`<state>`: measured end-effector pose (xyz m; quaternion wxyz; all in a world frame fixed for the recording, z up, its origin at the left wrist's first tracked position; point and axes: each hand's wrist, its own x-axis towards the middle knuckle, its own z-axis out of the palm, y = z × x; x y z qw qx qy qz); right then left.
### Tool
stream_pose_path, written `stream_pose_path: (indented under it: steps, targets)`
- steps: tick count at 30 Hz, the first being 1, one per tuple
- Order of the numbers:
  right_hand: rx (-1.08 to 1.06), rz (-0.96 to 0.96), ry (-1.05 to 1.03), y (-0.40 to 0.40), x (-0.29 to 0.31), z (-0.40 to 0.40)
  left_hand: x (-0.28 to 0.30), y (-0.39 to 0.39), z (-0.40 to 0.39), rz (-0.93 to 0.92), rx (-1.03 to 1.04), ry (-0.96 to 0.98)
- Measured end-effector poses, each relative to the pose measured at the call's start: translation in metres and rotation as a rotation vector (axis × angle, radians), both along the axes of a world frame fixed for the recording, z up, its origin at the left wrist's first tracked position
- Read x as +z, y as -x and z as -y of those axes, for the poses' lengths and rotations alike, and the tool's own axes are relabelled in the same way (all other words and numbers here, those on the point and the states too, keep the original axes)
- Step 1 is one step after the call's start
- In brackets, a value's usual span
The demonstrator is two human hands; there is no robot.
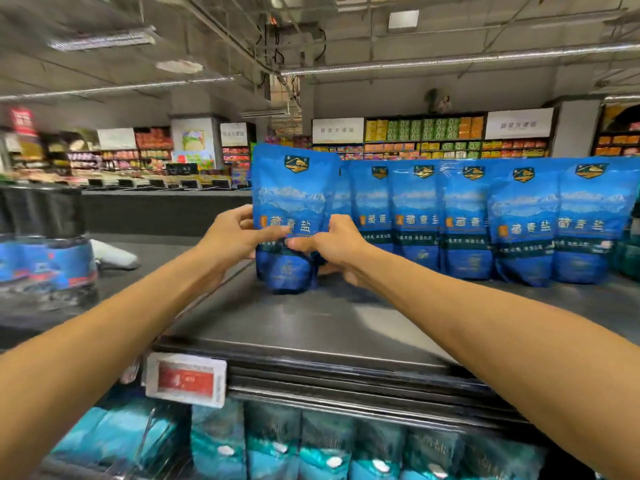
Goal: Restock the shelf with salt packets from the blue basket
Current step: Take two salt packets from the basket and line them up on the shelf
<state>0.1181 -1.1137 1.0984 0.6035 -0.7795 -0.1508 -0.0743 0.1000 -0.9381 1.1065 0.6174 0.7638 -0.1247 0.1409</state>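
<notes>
1. Head view showed a blue salt packet (294,216) standing upright on the top shelf (311,323), at the left end of a row of matching packets (485,220) that ran off to the right along the far part of the shelf.
2. Both hands held that packet around its lower middle. The left hand (235,237) wrapped its left edge, thumb lying across the front face and fingers curled behind. The right hand (332,244) gripped the right edge the same way, thumb on the front and the other fingers bent round the side, partly out of sight.
3. The two thumbs nearly met across the front of the packet, so it sat pinched between them, its base on or just above the shelf; I could not tell which.
4. To finish the step well, I judged the packet should be set flat on its base, face forward, snug beside its neighbour, and steadied before either hand let go, since a soft pouch slumps easily.
5. The near part of the shelf was bare metal, with a red price tag (187,379) clipped to its front lip at the left.
6. Below, teal packets (311,445) filled the lower shelf.
7. The blue basket was not clearly in sight; a blurred stack of blue goods (48,261) stood well off to the left, and other store shelving (433,136) lined the far wall.
</notes>
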Motion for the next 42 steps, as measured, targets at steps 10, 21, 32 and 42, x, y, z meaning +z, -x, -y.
stream_pose_path:
  steps: [10, 21, 32, 42]
  targets:
    - [-0.208, 0.145, 0.312, -0.048, -0.002, -0.037, -0.01, -0.042, -0.038, -0.022, 0.167, -0.512]
    - [-0.251, 0.058, 0.608, -0.04, 0.004, -0.032, -0.019, -0.052, -0.042, 0.004, 0.226, -0.523]
    - [0.01, -0.191, 0.309, 0.029, 0.013, -0.022, -0.015, 0.014, -0.063, 0.0, 0.326, -0.192]
    - [0.308, 0.027, 0.0, 0.171, -0.007, -0.038, -0.05, 0.156, -0.079, 0.31, 0.321, 0.015]
